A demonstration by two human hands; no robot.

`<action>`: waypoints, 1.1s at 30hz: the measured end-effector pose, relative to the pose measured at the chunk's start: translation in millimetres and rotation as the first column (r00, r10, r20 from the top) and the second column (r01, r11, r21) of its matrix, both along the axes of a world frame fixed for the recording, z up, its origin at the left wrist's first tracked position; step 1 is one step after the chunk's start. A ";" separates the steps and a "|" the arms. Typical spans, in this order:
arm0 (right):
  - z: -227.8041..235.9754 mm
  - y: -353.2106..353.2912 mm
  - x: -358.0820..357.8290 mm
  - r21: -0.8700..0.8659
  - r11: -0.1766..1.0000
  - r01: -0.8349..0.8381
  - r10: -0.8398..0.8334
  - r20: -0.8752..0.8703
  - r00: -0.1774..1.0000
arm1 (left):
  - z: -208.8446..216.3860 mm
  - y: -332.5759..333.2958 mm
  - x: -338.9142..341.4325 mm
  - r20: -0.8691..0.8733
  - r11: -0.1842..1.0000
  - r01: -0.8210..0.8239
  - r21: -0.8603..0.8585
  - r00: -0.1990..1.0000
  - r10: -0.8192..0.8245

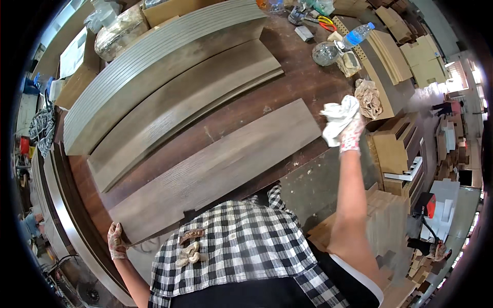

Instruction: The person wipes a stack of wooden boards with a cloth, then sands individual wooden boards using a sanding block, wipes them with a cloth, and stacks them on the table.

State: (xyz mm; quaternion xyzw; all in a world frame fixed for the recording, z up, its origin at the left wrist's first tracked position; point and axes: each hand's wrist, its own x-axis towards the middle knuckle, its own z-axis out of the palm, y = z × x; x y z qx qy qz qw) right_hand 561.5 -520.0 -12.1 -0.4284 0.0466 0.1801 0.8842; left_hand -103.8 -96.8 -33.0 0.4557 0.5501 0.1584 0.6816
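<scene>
A grey-brown wood-grain board (221,167) lies flat on the dark reddish-brown table before me. At its left end, my left hand (117,241), in a patterned glove, grips the near corner. My right hand (351,134), also gloved, is closed round a crumpled white cloth (339,119) just beyond the board's right end. The cloth hides part of that hand's fingers. Behind the board rests a stack of similar boards (190,102), and past it a taller stack (169,56) shows its layered edges.
A water bottle (358,36), a clear jar (325,54) and crumpled brown paper (368,97) sit at the table's far right. Yellow-handled scissors (326,22) lie farther back. A fan (88,292) stands low on the left. Cartons (393,143) line the right, with people in the distance.
</scene>
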 end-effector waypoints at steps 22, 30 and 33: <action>9.7 19.5 170.5 -0.576 -0.161 0.802 0.460 0.675 0.577 | -18.5 9.0 -38.5 -0.193 0.966 0.000 0.257 0.980 0.051; 36.2 106.1 -70.2 -0.881 0.462 0.098 0.781 0.457 0.427 | 13.8 -0.9 -7.4 -0.122 0.995 0.025 0.099 0.992 -0.013; 20.2 142.0 -129.0 -0.890 0.386 0.245 0.855 0.444 0.267 | 17.7 -9.8 3.5 0.087 1.000 -0.014 0.004 0.996 0.013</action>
